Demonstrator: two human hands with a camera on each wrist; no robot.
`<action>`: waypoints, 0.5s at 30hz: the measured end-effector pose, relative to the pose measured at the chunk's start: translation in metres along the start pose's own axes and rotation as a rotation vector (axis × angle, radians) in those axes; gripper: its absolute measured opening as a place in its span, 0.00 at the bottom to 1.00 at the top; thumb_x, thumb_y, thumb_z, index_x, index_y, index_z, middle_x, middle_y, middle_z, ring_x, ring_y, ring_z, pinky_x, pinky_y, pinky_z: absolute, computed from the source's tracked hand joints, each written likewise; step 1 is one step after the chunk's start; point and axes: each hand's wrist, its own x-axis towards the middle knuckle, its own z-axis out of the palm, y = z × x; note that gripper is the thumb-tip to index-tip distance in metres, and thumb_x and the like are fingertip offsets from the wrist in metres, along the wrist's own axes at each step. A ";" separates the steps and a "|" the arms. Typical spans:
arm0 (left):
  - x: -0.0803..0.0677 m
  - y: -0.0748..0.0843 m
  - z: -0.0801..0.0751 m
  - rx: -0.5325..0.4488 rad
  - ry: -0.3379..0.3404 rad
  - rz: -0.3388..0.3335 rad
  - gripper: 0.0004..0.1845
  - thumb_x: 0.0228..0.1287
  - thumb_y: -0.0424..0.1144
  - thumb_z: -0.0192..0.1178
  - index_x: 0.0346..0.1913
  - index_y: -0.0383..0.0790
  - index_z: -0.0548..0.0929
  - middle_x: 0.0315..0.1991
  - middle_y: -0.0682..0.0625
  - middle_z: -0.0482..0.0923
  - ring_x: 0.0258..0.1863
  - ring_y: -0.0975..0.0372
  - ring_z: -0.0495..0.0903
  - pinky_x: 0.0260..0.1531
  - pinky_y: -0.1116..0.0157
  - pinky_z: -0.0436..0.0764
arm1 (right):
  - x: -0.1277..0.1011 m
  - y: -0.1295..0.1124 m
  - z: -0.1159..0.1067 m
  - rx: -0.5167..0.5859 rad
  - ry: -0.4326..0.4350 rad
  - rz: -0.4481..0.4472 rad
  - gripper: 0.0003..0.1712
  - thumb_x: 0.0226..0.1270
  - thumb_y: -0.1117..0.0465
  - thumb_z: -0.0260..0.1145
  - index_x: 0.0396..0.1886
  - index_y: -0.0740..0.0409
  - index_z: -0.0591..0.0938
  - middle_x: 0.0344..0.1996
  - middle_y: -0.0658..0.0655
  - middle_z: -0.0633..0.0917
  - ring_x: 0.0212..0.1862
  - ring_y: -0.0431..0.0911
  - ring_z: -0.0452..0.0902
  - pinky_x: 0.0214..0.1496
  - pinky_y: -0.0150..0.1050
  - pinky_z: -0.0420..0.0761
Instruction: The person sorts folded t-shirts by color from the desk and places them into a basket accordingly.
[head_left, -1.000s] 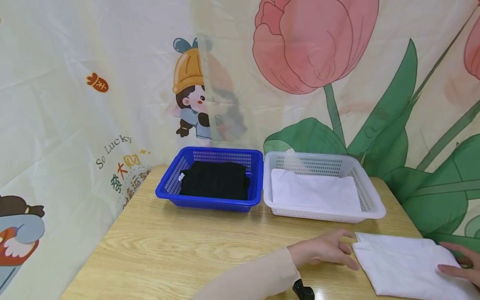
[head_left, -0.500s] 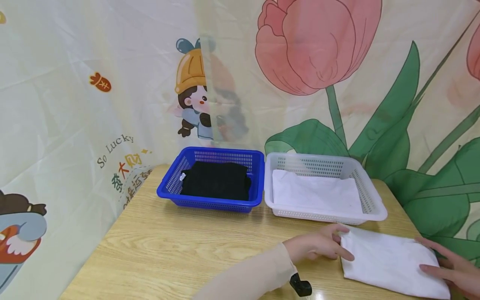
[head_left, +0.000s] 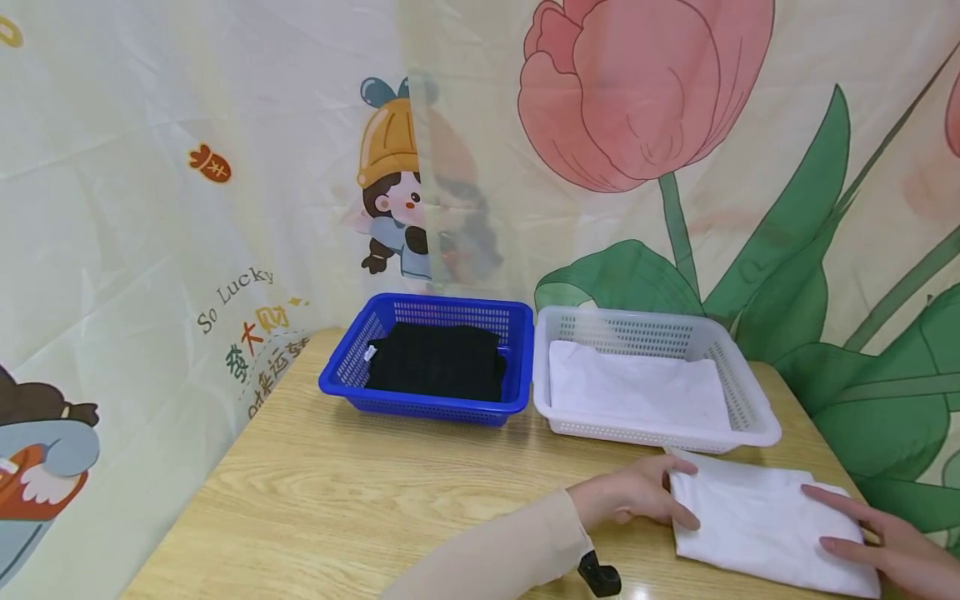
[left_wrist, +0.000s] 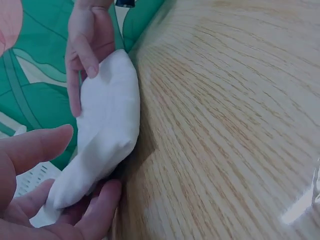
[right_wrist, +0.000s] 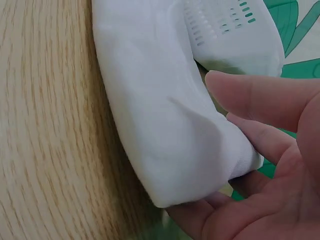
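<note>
A folded white garment (head_left: 765, 521) lies at the front right of the table, held at both ends. My left hand (head_left: 637, 493) grips its left end, fingers tucked beneath and thumb over the top edge. At the opposite end, my right hand (head_left: 896, 537) holds on, thumb and forefinger over the upper side. The right wrist view shows the other fingers (right_wrist: 250, 185) curled under the garment (right_wrist: 155, 115), near a ribbed edge. In the left wrist view, the fingers (left_wrist: 102, 205) reach below the fabric, with the thumb (left_wrist: 42, 145) raised above it.
Behind the garment stands a white basket (head_left: 757, 417) with a folded white cloth (head_left: 637, 387) inside. Left of it, a blue basket (head_left: 427, 408) contains folded black fabric (head_left: 435, 362) with a white tag. A printed curtain (head_left: 300, 167) hangs behind the wooden table (head_left: 337, 500).
The white garment has shifted left, nearer the white basket. My left hand has gone from just beside its edge to gripping it; my right hand has moved left along with it.
</note>
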 end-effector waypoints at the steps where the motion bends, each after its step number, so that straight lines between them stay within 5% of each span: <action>1: 0.000 0.000 0.000 -0.019 0.003 0.001 0.37 0.54 0.14 0.72 0.66 0.45 0.83 0.47 0.49 0.79 0.37 0.62 0.84 0.39 0.65 0.89 | 0.000 0.000 0.000 -0.031 0.010 -0.012 0.40 0.81 0.41 0.63 0.86 0.37 0.61 0.72 0.92 0.49 0.67 0.85 0.57 0.61 0.74 0.72; 5: -0.004 -0.002 0.000 -0.028 0.042 0.001 0.38 0.52 0.13 0.72 0.64 0.47 0.83 0.53 0.48 0.79 0.36 0.59 0.86 0.38 0.63 0.89 | 0.000 -0.003 0.002 -0.089 0.032 -0.050 0.44 0.79 0.42 0.65 0.86 0.49 0.60 0.72 0.91 0.53 0.65 0.83 0.61 0.58 0.73 0.74; 11: -0.011 -0.004 -0.008 0.098 0.092 0.025 0.39 0.49 0.15 0.76 0.61 0.54 0.84 0.61 0.54 0.78 0.50 0.64 0.81 0.51 0.66 0.84 | -0.002 -0.013 0.009 -0.080 0.026 -0.087 0.45 0.79 0.43 0.65 0.88 0.44 0.57 0.72 0.90 0.53 0.65 0.82 0.63 0.55 0.64 0.81; 13: -0.016 0.000 -0.012 0.126 0.078 0.030 0.40 0.48 0.17 0.77 0.62 0.56 0.84 0.63 0.57 0.78 0.52 0.65 0.79 0.51 0.66 0.83 | -0.005 -0.017 0.010 -0.119 0.057 -0.130 0.44 0.79 0.44 0.66 0.87 0.43 0.58 0.72 0.89 0.56 0.64 0.63 0.74 0.51 0.50 0.84; 15: -0.021 0.004 -0.018 0.141 0.058 0.033 0.41 0.49 0.18 0.77 0.63 0.58 0.84 0.61 0.58 0.78 0.49 0.65 0.79 0.48 0.66 0.83 | -0.007 -0.022 0.010 -0.145 0.094 -0.178 0.44 0.79 0.46 0.67 0.87 0.43 0.59 0.73 0.88 0.59 0.59 0.38 0.75 0.46 0.38 0.82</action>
